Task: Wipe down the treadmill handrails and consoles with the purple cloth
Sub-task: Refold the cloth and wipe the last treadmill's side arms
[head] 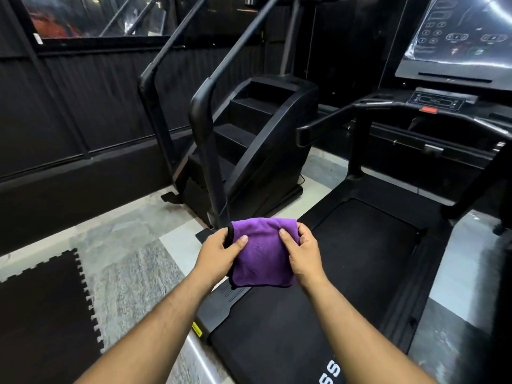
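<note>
Two machines fill the view: the treadmill [360,245] underfoot on the right, its belt running up toward the console [454,37] in the top right corner, and a black stair climber [260,139] just beside the treadmill's left edge. The treadmill's left handrail [332,120] juts toward us, well apart from the hands, and nothing is touching it yet. Down over the belt's near left edge sits the purple cloth [261,256], folded into a square and held up in the air between both hands. The left hand [221,253] pinches its left side, thumb lying across the top; the right hand [302,253] grips the right side, fingers curled round the fold. So the wiping hasn't begun, I'd say: this looks like setting up the cloth. The risk from here? A loose fold opening mid-swipe and dragging across the console buttons, or a careless reach wiping the stair climber's rail rather than the treadmill's.
</note>
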`<state>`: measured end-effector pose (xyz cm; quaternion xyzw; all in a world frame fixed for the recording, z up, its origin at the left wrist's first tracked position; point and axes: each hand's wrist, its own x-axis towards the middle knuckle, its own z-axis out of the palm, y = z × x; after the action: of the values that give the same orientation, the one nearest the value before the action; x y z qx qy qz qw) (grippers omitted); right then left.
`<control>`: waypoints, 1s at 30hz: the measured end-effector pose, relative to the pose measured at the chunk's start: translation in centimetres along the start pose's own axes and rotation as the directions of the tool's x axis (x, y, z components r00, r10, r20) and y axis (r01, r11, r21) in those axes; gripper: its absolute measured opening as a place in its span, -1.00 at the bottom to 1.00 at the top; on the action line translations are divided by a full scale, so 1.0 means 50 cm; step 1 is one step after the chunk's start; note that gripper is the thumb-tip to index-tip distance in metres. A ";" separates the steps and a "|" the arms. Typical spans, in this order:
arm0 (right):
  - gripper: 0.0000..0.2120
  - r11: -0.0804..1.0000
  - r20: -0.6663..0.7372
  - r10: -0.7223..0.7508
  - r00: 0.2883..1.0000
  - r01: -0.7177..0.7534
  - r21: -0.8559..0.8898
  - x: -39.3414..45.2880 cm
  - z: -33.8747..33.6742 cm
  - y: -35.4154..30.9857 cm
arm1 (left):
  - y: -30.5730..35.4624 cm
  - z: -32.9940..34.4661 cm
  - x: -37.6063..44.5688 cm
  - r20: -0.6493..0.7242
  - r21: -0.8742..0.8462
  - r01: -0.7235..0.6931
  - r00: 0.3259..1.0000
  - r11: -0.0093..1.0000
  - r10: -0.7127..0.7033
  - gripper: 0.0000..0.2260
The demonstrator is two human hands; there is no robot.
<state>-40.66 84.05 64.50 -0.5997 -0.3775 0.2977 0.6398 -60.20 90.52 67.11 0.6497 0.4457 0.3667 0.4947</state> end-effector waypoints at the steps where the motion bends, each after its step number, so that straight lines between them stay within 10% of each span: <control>1: -0.92 1.000 -0.013 0.002 1.000 -0.002 -0.010 0.015 0.006 0.000 | -0.002 -0.002 0.019 0.007 -0.013 0.009 1.000 1.000 -0.009 -0.90; 14: -0.91 0.985 -0.356 -0.035 0.934 -0.028 -0.169 0.140 0.029 -0.008 | -0.021 0.035 0.321 0.373 -0.117 -0.075 0.921 0.990 0.114 -0.81; 30: -0.88 0.953 -0.705 -0.051 0.708 -0.178 -0.247 0.319 -0.332 0.020 | 0.068 0.537 0.559 0.683 -0.124 -0.072 0.717 0.990 0.138 -0.87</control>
<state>-18.06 88.45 65.60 -0.7692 -0.1242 0.0088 0.6267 -25.49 107.96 64.91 0.7410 0.1754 0.1456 0.6317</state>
